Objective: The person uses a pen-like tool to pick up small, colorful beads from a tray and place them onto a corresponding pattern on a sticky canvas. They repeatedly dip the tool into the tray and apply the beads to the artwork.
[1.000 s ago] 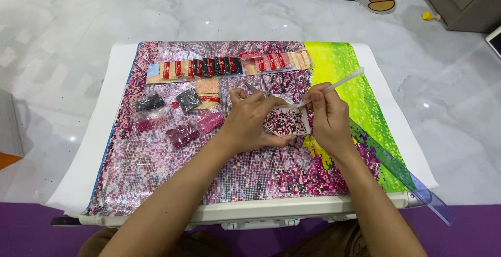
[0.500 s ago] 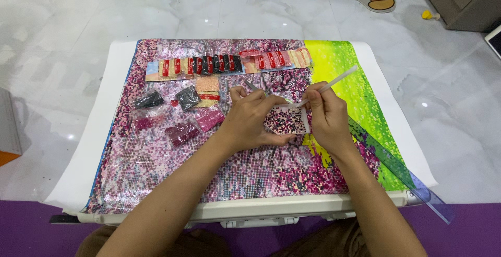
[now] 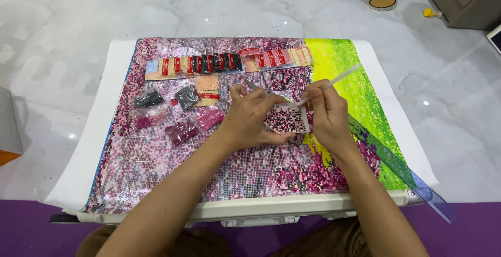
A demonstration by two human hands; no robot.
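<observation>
Head view, looking down on a low white counter [image 3: 78,184] draped with a beaded picture canvas [image 3: 156,158], mostly pink, with a yellow-green band at its right. The left hand [image 3: 250,118] closes its grip on a small tray [image 3: 286,119] of mixed dark and pink beads, holding it level just above the middle of the canvas, seemingly so the beads lie flat within reach. The right hand [image 3: 326,113] pinches a slim white pen [image 3: 334,82], its tip lowered to the far edge of the tray and its shaft slanting up to the far right. A row of red, black and tan bead packets [image 3: 224,62] lies along the far edge; loose bags of black and pink beads [image 3: 180,116] sit to the left, near the tray. A clear ruler [image 3: 396,165] runs diagonally off the near right corner
</observation>
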